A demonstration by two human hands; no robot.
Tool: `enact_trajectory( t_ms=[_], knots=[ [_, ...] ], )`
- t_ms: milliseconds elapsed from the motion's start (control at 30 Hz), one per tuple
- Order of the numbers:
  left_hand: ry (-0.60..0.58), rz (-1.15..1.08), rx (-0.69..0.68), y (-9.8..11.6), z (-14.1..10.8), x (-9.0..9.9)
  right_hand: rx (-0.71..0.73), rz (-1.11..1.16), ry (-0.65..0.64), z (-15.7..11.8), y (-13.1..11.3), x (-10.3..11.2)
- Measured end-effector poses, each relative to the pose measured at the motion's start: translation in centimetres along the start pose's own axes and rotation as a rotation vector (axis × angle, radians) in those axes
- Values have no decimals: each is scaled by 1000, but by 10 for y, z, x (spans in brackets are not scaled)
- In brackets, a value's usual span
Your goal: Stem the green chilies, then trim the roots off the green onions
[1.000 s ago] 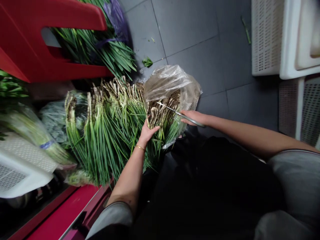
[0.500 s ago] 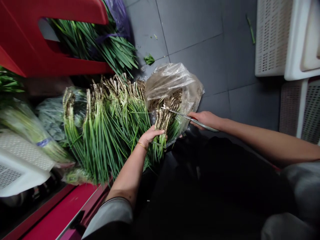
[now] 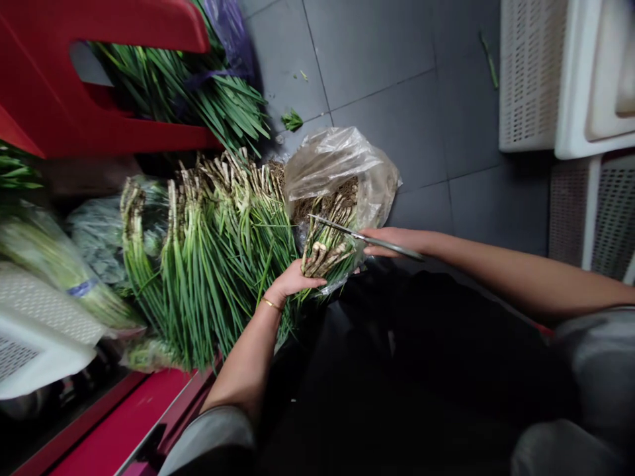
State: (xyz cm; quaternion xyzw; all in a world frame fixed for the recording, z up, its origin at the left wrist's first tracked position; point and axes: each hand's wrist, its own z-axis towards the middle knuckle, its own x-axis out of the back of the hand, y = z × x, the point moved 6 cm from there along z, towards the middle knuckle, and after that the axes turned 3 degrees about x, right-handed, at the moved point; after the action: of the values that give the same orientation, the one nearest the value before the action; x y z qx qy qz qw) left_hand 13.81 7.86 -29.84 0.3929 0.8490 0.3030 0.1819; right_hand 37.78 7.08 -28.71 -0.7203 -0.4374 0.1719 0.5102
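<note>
My left hand (image 3: 294,277) is closed around a small bunch of green onions (image 3: 325,258), whose pale, soil-stained stem ends tilt up and to the right. In my right hand (image 3: 384,239) is a pair of scissors (image 3: 342,228), its blades pointing left just above that bunch. Behind the bunch a clear plastic bag (image 3: 330,165) lies open, with brown roots (image 3: 342,197) and more onion stalks inside. Left of my hand a wide row of green onions (image 3: 213,264) lies with the stem ends toward the far side.
A red plastic stool (image 3: 124,135) stands at upper left, with long green leaves (image 3: 218,99) and a purple bag (image 3: 231,39) beyond. White baskets (image 3: 530,79) are stacked at right. A bagged vegetable bundle (image 3: 64,258) and a white basket (image 3: 44,337) lie at left.
The bunch in my left hand has tipped over, its stem ends now leaning right instead of standing away from me. The scissors have shifted slightly left; my left hand is a little lower.
</note>
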Motion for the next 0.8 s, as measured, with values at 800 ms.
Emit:
enact_trajectory(
  t_ms=[800],
  knots=[
    [649,42,203,-17,94,78,-392,188,131,-28,37,13]
  ],
)
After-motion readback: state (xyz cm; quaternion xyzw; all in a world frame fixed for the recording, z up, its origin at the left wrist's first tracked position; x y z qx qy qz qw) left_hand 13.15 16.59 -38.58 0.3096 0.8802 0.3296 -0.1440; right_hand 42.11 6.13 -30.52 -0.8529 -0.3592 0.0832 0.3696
